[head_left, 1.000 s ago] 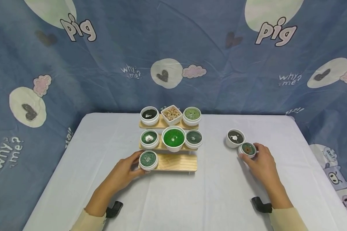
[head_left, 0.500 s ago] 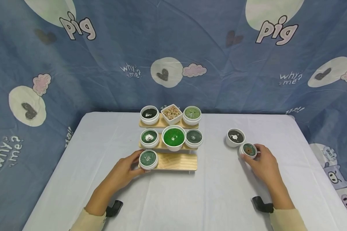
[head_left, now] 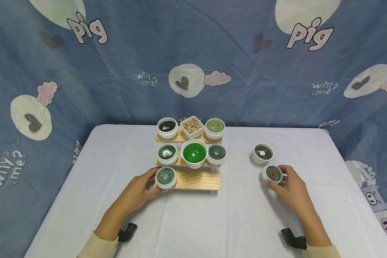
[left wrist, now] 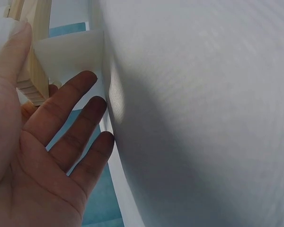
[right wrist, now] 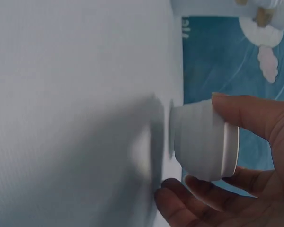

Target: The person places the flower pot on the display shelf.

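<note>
At the front left end of the lowest tier, my left hand [head_left: 137, 193] pinches a round white cup [head_left: 166, 177] with a speckled green top between thumb and index finger. In the left wrist view its other fingers [left wrist: 80, 130] spread loosely beside the shelf's edge. My right hand [head_left: 291, 188] grips a small white cup [head_left: 273, 174] with a green top and a brown middle. From the right wrist view, thumb and fingers hold this cup [right wrist: 203, 139] by its sides, close to the tablecloth. Just behind it stands a white cup [head_left: 262, 153] with a dark top and white patch, apart from it.
A three-tier wooden stand [head_left: 198, 180] is left of centre on the white-covered table [head_left: 232, 218]. Its upper tiers hold several round white cups, a larger bright green bowl [head_left: 194, 154] and a square dish of grains [head_left: 192, 127]. A blue printed cloth [head_left: 238, 100] hangs behind.
My right hand has drawn its cup slightly toward me and to the left, opening a gap from the dark-topped cup. My left hand stays on its cup.
</note>
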A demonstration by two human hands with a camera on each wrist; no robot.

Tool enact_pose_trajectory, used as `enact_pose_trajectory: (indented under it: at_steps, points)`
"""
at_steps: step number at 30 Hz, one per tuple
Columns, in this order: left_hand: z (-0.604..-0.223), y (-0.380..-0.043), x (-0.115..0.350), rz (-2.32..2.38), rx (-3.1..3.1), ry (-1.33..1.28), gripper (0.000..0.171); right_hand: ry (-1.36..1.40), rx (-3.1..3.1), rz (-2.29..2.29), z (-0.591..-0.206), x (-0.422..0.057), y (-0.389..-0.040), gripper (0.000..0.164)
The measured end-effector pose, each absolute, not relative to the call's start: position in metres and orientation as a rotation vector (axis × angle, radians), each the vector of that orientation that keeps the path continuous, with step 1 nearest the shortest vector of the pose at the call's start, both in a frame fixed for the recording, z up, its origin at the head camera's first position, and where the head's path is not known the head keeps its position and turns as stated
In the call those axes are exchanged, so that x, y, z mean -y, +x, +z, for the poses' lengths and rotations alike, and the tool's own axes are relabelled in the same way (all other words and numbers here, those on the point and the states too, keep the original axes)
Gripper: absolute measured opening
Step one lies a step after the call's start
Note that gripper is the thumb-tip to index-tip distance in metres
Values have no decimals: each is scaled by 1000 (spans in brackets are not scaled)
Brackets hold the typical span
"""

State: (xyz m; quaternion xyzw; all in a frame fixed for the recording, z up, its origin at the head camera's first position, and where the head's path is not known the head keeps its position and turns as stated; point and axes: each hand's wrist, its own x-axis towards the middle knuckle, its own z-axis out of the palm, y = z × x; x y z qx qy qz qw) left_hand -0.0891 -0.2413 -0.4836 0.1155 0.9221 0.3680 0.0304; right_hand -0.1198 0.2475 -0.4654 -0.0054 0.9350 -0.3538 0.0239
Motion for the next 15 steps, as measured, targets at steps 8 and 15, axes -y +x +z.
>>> enact_pose_trajectory:
  at_steps: [8, 15]
  points:
    - [-481, -89, 240, 1125, -2850, 351, 76, -164, -2878, -1189, -449, -222, -106, 69]
    - [-482, -88, 241, 1138, -2847, 347, 76, -557, -2852, -1385, -450, -181, -99, 66]
